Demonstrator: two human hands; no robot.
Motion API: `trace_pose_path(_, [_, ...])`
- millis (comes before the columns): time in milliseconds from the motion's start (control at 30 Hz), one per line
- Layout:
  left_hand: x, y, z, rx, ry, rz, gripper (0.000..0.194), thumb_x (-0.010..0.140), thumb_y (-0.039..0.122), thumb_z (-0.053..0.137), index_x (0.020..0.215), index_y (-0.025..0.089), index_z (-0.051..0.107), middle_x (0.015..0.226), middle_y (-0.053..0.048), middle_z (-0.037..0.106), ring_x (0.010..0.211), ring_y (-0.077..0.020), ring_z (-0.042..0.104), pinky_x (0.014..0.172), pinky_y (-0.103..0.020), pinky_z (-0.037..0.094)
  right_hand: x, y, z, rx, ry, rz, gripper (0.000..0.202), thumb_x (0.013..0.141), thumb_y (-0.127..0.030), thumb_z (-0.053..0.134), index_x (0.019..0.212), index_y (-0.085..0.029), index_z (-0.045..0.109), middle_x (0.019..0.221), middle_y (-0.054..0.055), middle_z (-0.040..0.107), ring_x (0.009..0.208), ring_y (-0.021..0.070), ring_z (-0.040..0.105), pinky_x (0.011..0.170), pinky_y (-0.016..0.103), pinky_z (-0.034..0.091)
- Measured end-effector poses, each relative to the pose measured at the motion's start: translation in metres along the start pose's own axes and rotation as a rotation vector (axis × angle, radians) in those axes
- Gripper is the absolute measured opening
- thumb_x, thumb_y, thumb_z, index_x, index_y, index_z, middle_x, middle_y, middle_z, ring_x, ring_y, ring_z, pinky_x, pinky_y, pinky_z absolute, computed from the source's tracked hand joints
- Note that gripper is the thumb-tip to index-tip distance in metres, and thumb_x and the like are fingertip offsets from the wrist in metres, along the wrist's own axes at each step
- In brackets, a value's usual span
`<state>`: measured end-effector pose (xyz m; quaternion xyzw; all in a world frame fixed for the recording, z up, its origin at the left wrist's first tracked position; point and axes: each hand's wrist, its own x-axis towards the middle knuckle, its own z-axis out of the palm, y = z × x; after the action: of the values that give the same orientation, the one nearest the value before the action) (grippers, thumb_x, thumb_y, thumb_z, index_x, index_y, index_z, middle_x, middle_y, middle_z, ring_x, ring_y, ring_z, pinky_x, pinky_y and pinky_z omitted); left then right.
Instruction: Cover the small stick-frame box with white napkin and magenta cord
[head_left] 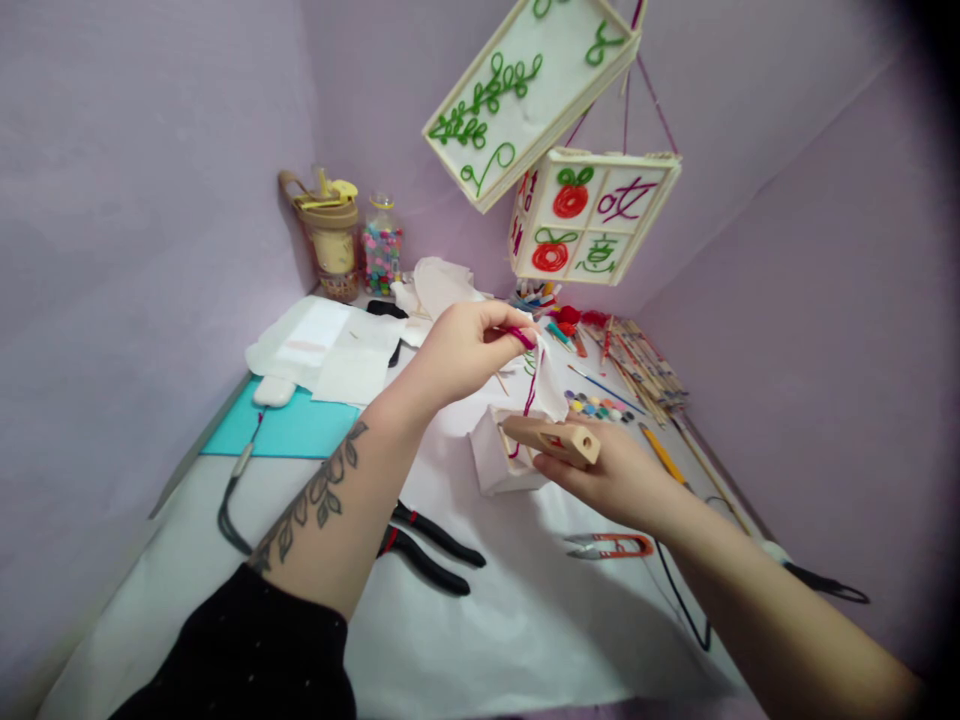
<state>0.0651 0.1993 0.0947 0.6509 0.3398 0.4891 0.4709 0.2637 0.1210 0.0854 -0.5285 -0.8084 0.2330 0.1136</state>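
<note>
Cord drawn above a small box

Centre of frame: the left hand's [466, 348] fingers pinch a magenta cord [533, 386] above a white box [487, 460], apparently for tension; the right hand's [611, 470] fingers grip a wooden piece [538, 436], probably steadying the box.

The left hand [476, 350] pinched magenta cord [531, 392] above a white box [491, 465]; the right hand [607, 465] held a wooden piece [551, 438]; a bead-filled jar [382, 250] stood near the bench's [570, 650] back-left corner.

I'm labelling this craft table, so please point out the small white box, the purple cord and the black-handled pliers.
Small white box [490, 458]: head view, on its left side wall.
Purple cord [533, 390]: head view, on the strand above the box.
Black-handled pliers [430, 568]: head view, on the lower handle.
</note>
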Motion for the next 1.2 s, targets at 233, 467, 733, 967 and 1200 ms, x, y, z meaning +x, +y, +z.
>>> trace_pose_path(233, [0.001, -0.001, 0.001, 0.013, -0.002, -0.001, 0.015, 0.077, 0.019, 0.064, 0.086, 0.013, 0.074, 0.085, -0.006, 0.074, 0.078, -0.0153, 0.066, 0.075, -0.029, 0.051, -0.005, 0.0, 0.001, 0.034, -0.008, 0.028, 0.018, 0.083, -0.033, 0.056, 0.087, -0.02, 0.067, 0.078, 0.004, 0.063, 0.068, 0.0187, 0.058, 0.064, 0.031, 0.046])
trace_pose_path(467, [0.0, 0.003, 0.001, 0.02, 0.014, -0.033, 0.016, 0.076, 0.017, 0.064, 0.088, 0.013, 0.074, 0.087, -0.006, 0.075, 0.08, -0.0157, 0.067, 0.074, -0.028, 0.052, -0.011, 0.001, -0.001, 0.022, -0.016, -0.038, 0.016, 0.084, -0.03, 0.054, 0.09, -0.023, 0.067, 0.074, 0.002, 0.06, 0.063, 0.0169, 0.055, 0.058, 0.029, 0.042])
trace_pose_path(733, [0.0, 0.002, 0.002, 0.017, 0.006, -0.029, 0.014, 0.077, 0.019, 0.065, 0.086, 0.013, 0.074, 0.084, -0.006, 0.074, 0.078, -0.0157, 0.067, 0.075, -0.029, 0.052, -0.022, 0.002, 0.002, 0.046, -0.021, -0.007, 0.015, 0.084, -0.034, 0.057, 0.076, -0.022, 0.057, 0.071, 0.001, 0.056, 0.057, 0.0149, 0.052, 0.051, 0.027, 0.038])
trace_pose_path(967, [-0.001, 0.0, 0.002, 0.028, 0.004, -0.013, 0.014, 0.077, 0.021, 0.065, 0.085, 0.013, 0.073, 0.083, -0.006, 0.074, 0.077, -0.0158, 0.066, 0.075, -0.03, 0.052, -0.028, 0.001, 0.001, 0.054, -0.018, 0.0, 0.018, 0.084, -0.034, 0.058, 0.072, -0.022, 0.053, 0.068, 0.0, 0.054, 0.055, 0.0144, 0.05, 0.05, 0.027, 0.037])
trace_pose_path(1200, [-0.001, 0.001, 0.003, 0.026, 0.005, -0.009, 0.015, 0.077, 0.021, 0.066, 0.086, 0.013, 0.073, 0.081, -0.006, 0.074, 0.074, -0.0158, 0.066, 0.073, -0.03, 0.052, -0.035, -0.003, 0.0, 0.045, -0.02, 0.012, 0.018, 0.083, -0.031, 0.058, 0.071, -0.021, 0.05, 0.065, -0.002, 0.051, 0.053, 0.0118, 0.047, 0.05, 0.025, 0.036])
